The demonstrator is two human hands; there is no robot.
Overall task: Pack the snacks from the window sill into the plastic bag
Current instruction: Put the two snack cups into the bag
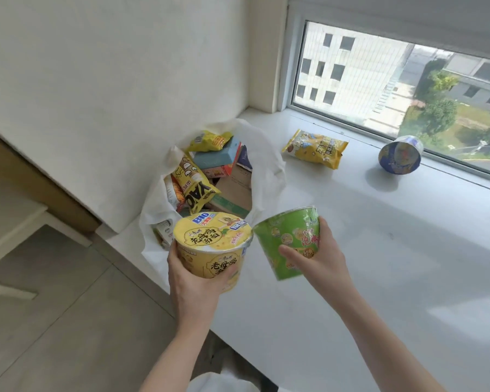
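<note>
Both forearms are bare, with no sleeves, watch or rings showing; a white garment (224,383) sits at the bottom edge.

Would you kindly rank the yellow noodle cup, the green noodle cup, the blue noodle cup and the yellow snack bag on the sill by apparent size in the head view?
1. yellow noodle cup
2. green noodle cup
3. yellow snack bag
4. blue noodle cup

The held cups are nearest the camera, so true sizes remain unsure.

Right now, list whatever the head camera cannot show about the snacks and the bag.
- Head view: the white plastic bag's lower contents, buried under the top packets.
- The bag's near rim, behind the yellow noodle cup in the left hand.
- Green noodle cup's label, blurred, partly covered by the right hand.
- Blue noodle cup's print, too small.
</note>
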